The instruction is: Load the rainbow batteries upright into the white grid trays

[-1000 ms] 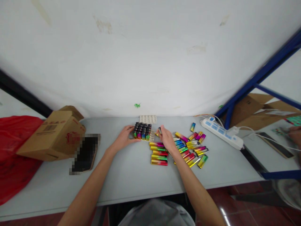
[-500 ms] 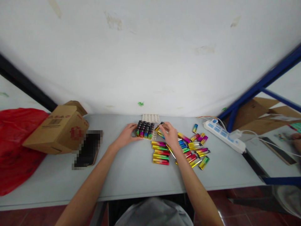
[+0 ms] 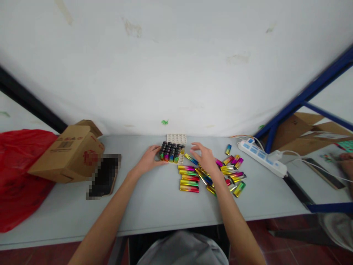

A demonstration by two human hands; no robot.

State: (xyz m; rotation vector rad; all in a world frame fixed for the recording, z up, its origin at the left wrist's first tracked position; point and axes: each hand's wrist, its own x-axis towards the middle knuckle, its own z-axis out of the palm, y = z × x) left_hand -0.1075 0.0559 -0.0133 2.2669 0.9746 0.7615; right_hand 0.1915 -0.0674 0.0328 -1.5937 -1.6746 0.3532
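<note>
Several cigarette lighters with black tops stand upright in rows in a white holed tray. My left hand grips the left side of this tray, thumb along the front and fingers behind. My right hand is open, fingers apart and holding nothing, just right of the tray over the edge of a lighter pile. Loose metallic lighters lie jumbled under and right of that hand, partly hidden by the forearm. In front of the tray, a column of lighters lies flat side by side.
Another white holed tray lies behind, near the wall. A power strip with cables is at the right, by a blue frame. On the left are a phone, a cardboard box and a red bag. A person's hand shows far right.
The lighter my right hand held now stands in the tray's right part. My right hand has let go and moved right, fingers spread. The left hand stays at the tray.
</note>
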